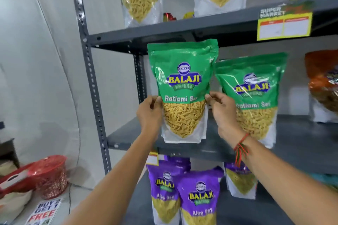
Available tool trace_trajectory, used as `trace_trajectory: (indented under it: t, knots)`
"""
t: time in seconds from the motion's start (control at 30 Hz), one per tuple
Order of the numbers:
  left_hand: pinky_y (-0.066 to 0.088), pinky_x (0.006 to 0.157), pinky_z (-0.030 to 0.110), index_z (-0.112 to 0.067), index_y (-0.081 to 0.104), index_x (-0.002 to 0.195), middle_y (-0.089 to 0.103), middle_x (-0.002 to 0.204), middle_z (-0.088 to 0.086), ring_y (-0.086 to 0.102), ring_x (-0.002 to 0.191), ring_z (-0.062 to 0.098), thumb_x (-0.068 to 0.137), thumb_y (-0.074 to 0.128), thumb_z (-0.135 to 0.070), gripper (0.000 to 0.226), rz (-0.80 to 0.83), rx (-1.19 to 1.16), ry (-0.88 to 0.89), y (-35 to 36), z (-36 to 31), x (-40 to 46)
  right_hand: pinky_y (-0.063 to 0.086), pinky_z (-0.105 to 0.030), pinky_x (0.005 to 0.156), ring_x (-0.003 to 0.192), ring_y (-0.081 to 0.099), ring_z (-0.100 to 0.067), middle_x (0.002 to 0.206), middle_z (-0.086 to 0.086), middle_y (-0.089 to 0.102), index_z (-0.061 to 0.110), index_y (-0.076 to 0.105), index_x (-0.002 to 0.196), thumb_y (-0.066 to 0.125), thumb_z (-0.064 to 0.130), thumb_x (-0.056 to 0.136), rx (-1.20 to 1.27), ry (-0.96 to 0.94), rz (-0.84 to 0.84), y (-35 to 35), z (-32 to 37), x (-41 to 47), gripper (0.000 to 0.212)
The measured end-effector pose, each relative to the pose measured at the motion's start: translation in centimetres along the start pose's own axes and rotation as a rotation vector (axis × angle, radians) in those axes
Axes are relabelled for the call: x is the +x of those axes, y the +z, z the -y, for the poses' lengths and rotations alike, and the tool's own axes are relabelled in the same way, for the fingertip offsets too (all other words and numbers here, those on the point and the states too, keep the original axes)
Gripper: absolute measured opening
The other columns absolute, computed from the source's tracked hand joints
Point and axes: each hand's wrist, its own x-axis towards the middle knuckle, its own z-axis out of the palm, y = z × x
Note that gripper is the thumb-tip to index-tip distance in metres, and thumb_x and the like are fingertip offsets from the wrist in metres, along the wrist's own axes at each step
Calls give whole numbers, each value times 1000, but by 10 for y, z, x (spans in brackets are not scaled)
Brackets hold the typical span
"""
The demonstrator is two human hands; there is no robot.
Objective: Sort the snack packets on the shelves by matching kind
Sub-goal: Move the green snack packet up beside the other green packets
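A green Ratlami Sev packet [182,86] is held upright in front of the middle shelf [128,133], its top edge reaching up to the underside of the upper shelf [164,31]; it has a glossy green top half with the Balaji Wafers logo and a clear window below showing thin yellow strands above a white base. The left hand [150,113] pinches its left edge with fingers closed on the film, and the right hand [223,109], a red and green thread [241,148] at its wrist, grips the right edge the same way. Just right of it a second green packet [254,97] stands on the grey metal shelf, with an orange packet [321,86] farther right. Two more green packets sit on the upper shelf, and purple Aloo Sev packets [199,197] stand below. Left of the held packet the shelf is bare up to the perforated upright post [91,78], beyond which is a pale wall [36,60] and a red basket [51,177] on the floor.
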Motion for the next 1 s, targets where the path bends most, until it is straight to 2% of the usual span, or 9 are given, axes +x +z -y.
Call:
trace_trajectory:
  t: [0.1, 0.2, 0.3, 0.43, 0.5, 0.63, 0.77, 0.83, 1.0]
  knots:
    - [43, 60, 26, -7, 68, 89, 63, 76, 3, 52, 70, 15, 94, 54, -15, 17, -9, -83, -110, 7, 20, 12, 45, -5, 62, 69, 56, -2, 74, 4, 64, 21, 66, 77, 61, 12, 87, -64, 9, 33, 11, -20, 10, 14]
    - [42, 56, 15, -5, 68, 92, 65, 82, 5, 54, 73, 14, 94, 54, -12, 15, -18, -78, -148, 10, 39, 18, 46, -14, 66, 71, 57, -6, 73, 6, 65, 27, 64, 70, 61, 15, 87, -95, 43, 56, 17, -40, 11, 21]
    - [45, 64, 24, -13, 67, 85, 66, 78, 2, 56, 75, 16, 94, 53, -10, 16, 28, -85, -167, 9, 55, 25, 46, -20, 71, 75, 59, -7, 76, 7, 67, 29, 65, 72, 61, 17, 87, -126, 60, 60, 19, -51, 8, 20]
    - [50, 77, 37, -28, 65, 72, 69, 75, -3, 60, 75, 17, 94, 55, -18, 26, 107, -82, -150, 2, 64, 27, 46, -7, 69, 79, 61, -2, 83, 6, 69, 26, 66, 84, 61, 18, 87, -144, 20, 58, 20, -51, 2, 9]
    - [51, 78, 39, -27, 67, 78, 71, 81, 0, 62, 77, 16, 94, 53, -34, 23, 148, -126, -161, -6, 63, 25, 48, -6, 72, 82, 62, -3, 87, 5, 69, 23, 66, 93, 62, 20, 86, -118, 53, 76, 17, -50, 1, 8]
    - [50, 88, 33, -23, 60, 116, 68, 106, -1, 65, 99, 14, 68, 58, -73, 69, 358, -124, -188, -27, 66, 15, 49, -27, 90, 103, 62, -7, 110, 4, 68, 28, 53, 121, 77, 46, 64, -91, 224, 283, 6, -53, -3, 65]
    - [53, 93, 34, -25, 42, 134, 64, 120, -3, 64, 105, 14, 48, 80, -67, 103, 628, 170, -165, -38, 81, 9, 42, -20, 89, 114, 53, -4, 127, 13, 56, 34, 35, 133, 85, 43, 56, -306, 324, 534, 2, -63, -19, 91]
    - [52, 91, 31, -24, 44, 130, 63, 120, -5, 64, 103, 13, 53, 84, -59, 94, 700, 257, -148, -39, 83, 8, 40, -24, 94, 120, 51, -8, 133, 13, 52, 37, 31, 136, 86, 42, 56, -375, 312, 549, 3, -67, -25, 97]
    - [52, 86, 29, -24, 55, 115, 68, 111, -6, 65, 98, 12, 58, 83, -55, 71, 693, 333, -77, -38, 87, 12, 38, -16, 85, 117, 47, -5, 120, 24, 50, 43, 31, 126, 83, 23, 65, -371, 274, 508, 14, -67, -28, 83]
